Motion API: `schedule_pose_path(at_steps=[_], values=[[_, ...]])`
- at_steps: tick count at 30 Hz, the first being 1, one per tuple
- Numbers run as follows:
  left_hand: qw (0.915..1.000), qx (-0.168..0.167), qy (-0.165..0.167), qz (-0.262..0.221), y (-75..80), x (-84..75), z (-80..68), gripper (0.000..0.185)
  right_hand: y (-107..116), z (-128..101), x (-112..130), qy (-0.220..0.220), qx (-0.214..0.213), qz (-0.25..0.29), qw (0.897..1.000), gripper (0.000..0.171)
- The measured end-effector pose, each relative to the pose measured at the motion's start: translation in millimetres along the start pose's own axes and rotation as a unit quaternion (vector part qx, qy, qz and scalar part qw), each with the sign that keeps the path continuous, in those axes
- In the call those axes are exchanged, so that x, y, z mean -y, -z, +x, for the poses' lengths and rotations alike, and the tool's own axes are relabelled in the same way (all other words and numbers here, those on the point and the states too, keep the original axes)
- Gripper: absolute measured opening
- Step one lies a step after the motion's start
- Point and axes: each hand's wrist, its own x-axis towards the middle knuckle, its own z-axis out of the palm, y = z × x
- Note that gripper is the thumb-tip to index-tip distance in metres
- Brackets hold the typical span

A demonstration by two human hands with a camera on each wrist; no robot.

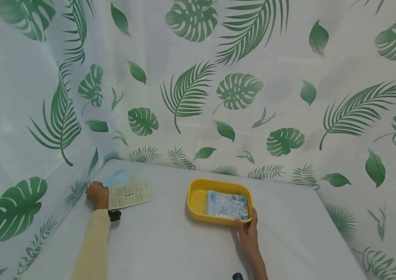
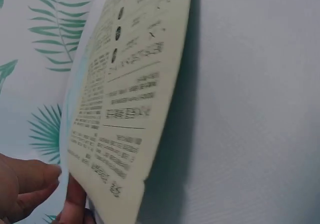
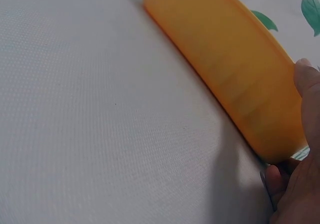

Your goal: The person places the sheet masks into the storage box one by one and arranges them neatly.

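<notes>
My left hand (image 1: 98, 195) is at the left end of a cream printed sheet (image 1: 131, 194), its fingers curled at the edge. Close up in the left wrist view, the sheet (image 2: 125, 99) slants up off the table and casts a shadow; one finger (image 2: 75, 199) goes behind its corner. A light blue piece (image 1: 118, 177) lies partly hidden behind the sheet. My right hand (image 1: 248, 235) grips the near right corner of a yellow tray (image 1: 196, 210), thumb at the rim, other fingers along the outer wall (image 3: 235, 79). Inside the tray lie blue floral packets (image 1: 226, 205).
The white tabletop (image 1: 170, 249) meets leaf-printed curtains (image 1: 198, 147) at its back and sides. A black device (image 1: 114, 215) sits at my left wrist, and a dark object (image 1: 237, 276) shows at the bottom edge beside the right forearm.
</notes>
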Motion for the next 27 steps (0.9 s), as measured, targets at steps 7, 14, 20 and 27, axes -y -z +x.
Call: schedule_pose_path(at_steps=[7,14,20,27], values=[[0.9938,0.106,0.031,0.0,2.2,8.5,-3.1,0.033,-1.7,-3.3,-2.0,-0.009,0.004,-0.005,1.0,0.091],[0.9815,0.176,0.073,-0.018,2.7,11.4,-0.1,0.043,-0.9,-4.9,-5.1,0.001,-0.01,-0.009,1.0,0.09],[0.9879,0.113,0.103,-0.027,1.4,8.7,10.0,0.029,-0.9,-1.1,-3.9,0.008,-0.01,0.001,1.0,0.09],[0.9835,-0.014,0.129,-0.126,2.9,4.8,8.3,0.022,0.5,-2.4,-3.8,0.003,-0.003,-0.01,1.0,0.09]])
